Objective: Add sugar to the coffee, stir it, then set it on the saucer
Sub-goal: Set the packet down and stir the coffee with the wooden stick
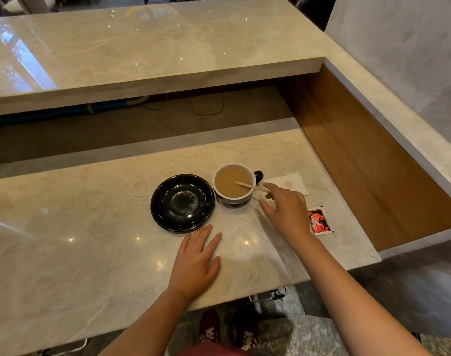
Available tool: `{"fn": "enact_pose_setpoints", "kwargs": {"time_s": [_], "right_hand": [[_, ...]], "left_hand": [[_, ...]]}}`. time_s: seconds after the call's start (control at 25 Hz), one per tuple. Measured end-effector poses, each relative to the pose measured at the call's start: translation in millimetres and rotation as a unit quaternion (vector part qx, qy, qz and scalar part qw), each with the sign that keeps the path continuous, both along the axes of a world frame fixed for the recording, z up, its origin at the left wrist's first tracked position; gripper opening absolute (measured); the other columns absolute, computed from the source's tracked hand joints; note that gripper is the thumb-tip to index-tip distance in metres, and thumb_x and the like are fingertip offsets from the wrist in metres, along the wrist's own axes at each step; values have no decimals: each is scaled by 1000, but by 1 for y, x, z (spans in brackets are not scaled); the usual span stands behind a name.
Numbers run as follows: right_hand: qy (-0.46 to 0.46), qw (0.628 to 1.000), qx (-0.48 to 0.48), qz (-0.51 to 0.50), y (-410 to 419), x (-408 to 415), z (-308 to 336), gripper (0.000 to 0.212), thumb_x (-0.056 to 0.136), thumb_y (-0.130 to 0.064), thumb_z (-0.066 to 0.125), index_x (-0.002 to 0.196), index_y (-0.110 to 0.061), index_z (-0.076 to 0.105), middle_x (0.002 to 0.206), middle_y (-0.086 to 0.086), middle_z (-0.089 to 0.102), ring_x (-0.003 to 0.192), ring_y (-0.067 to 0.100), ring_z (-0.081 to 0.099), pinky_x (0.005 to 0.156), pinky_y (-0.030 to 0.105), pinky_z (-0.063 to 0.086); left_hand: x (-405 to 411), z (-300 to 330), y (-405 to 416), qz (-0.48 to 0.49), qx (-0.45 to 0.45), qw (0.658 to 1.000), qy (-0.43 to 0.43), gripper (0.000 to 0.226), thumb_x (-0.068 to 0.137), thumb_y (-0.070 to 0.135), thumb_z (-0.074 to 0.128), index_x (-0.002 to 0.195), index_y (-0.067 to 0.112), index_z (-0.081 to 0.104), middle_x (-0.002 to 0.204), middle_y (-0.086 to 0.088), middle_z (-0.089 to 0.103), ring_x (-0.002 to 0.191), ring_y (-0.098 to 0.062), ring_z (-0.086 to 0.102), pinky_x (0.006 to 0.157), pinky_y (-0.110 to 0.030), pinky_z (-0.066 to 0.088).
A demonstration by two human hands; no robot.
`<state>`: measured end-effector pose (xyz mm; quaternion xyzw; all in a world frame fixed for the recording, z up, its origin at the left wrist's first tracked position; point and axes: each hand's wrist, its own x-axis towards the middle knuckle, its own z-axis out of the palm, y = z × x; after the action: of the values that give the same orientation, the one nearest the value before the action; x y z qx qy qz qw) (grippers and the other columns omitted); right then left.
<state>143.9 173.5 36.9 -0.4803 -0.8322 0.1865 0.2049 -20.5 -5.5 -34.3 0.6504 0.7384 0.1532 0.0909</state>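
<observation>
A black cup with a white inside holds milky coffee and stands on the marble counter. A wooden stir stick leans in it, its upper end over the right rim. My right hand hovers just right of the cup, index finger and thumb at the stick's outer end; whether they pinch it is unclear. An empty black saucer sits directly left of the cup, almost touching it. My left hand lies flat on the counter, fingers spread, just in front of the saucer.
A red and black sugar sachet lies right of my right hand. A white napkin lies behind that hand. A raised marble shelf runs along the back, and a wooden side panel closes the right. The counter edge is near me.
</observation>
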Motion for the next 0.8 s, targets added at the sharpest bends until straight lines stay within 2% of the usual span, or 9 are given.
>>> {"fn": "enact_pose_setpoints", "kwargs": {"time_s": [0.12, 0.2, 0.24, 0.44, 0.52, 0.64, 0.8], "right_hand": [[109, 992, -54, -41, 4, -13, 7, 12, 83, -15, 62, 92, -11, 69, 82, 8, 72, 77, 24, 64, 77, 35, 49], [175, 976, -107, -71, 6, -23, 13, 7, 82, -10, 62, 83, -11, 69, 76, 6, 69, 70, 14, 60, 64, 18, 46], [212, 964, -134, -85, 7, -28, 17, 6, 81, -9, 64, 81, -11, 69, 74, 3, 67, 67, 9, 57, 61, 15, 43], [343, 907, -207, -134, 10, -49, 30, 4, 80, -12, 66, 81, -13, 70, 70, -4, 66, 65, 6, 62, 63, 19, 50], [351, 907, -193, -132, 8, -53, 29, 7, 83, -13, 64, 82, -15, 70, 70, -4, 67, 64, 3, 63, 65, 20, 52], [327, 923, -167, -111, 8, -53, 24, 13, 88, -16, 58, 90, -13, 71, 77, 1, 68, 77, 16, 65, 75, 30, 54], [305, 936, -155, -84, 18, -52, 24, 18, 90, -14, 55, 93, -9, 71, 85, 0, 69, 86, 21, 67, 79, 36, 55]], "left_hand": [[0, 0, 1, 6, -2, 1000, -4, 53, 90, 45, 34, 139, 24, 39, 146, -8, 35, 134, -22, 28, 109, -41, 14], [0, -1, 0, 9, -6, 1000, -2, 53, 90, 45, 34, 139, 25, 38, 147, -7, 34, 134, -22, 27, 109, -40, 14], [0, -1, 0, 10, -8, 1000, -1, 53, 90, 45, 33, 140, 26, 37, 148, -6, 33, 135, -21, 25, 110, -40, 12], [-1, -2, -1, 9, -8, 1000, -2, 52, 91, 45, 34, 140, 27, 36, 148, -5, 32, 136, -19, 23, 110, -39, 10], [0, -1, -1, 11, -8, 1000, -5, 52, 91, 45, 33, 140, 28, 36, 149, -4, 31, 136, -18, 22, 110, -38, 8], [0, -2, -1, 13, -9, 1000, -4, 52, 91, 45, 33, 140, 28, 35, 149, -4, 31, 136, -18, 21, 110, -37, 6], [0, -2, 0, 11, -11, 1000, -2, 52, 91, 46, 32, 140, 28, 35, 149, -4, 30, 136, -19, 21, 110, -39, 9]]}}
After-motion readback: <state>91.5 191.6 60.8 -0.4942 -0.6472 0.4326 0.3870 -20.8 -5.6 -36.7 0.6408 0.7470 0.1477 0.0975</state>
